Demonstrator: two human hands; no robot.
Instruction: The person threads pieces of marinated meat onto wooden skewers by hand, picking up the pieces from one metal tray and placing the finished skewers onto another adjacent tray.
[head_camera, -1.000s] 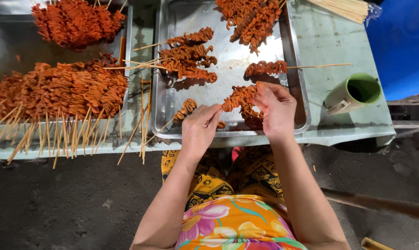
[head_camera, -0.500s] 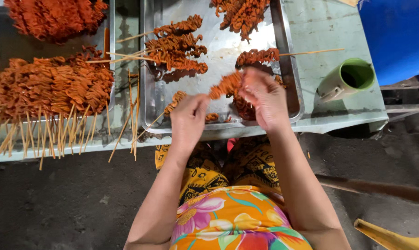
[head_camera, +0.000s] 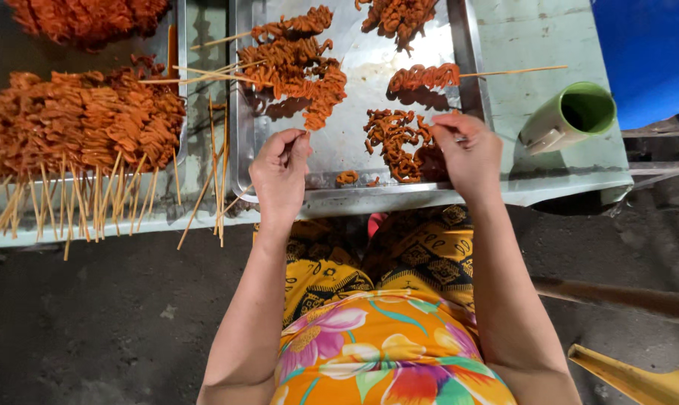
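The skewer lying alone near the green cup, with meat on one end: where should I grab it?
Grab the skewer by its bare stick end, which pokes out to the right over the tray rim toward the green cup. Come from the right, probably with the right hand, since that end is clean and free. The left end is covered in saucy orange meat.

loose meat: heap of orange-red, curly marinated meat pieces (head_camera: 393, 142), unskewered, flat near the tray's front right corner
skewer: thin bare bamboo stick (head_camera: 307, 133), pinched, near the tray's front edge
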